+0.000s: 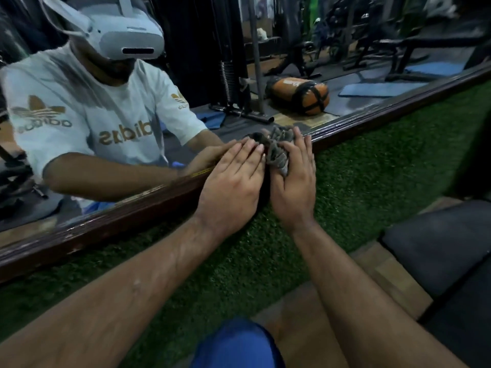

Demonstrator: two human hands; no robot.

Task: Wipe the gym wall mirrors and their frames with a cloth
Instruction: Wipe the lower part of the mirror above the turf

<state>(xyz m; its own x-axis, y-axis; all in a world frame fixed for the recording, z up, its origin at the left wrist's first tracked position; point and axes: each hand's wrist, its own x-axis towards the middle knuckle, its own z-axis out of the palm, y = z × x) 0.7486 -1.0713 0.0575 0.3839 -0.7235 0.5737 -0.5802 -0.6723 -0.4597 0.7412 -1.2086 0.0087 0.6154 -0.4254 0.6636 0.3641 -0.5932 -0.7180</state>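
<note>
While both forearms reach forward over a blue-clad knee (236,343) and the strip of green artificial grass (186,274), the two hands meet at the lower edge of the mirror. The left hand (231,181) lies flat with straight fingers together, pressing on the brown wooden frame (106,224). Just beside it, the right hand (295,181) holds the crumpled grey cloth (279,147), with fingers extended along it, against the same frame. Behind, the mirror (212,62) reflects a person in a white shirt and an orange bag (297,94).
</note>
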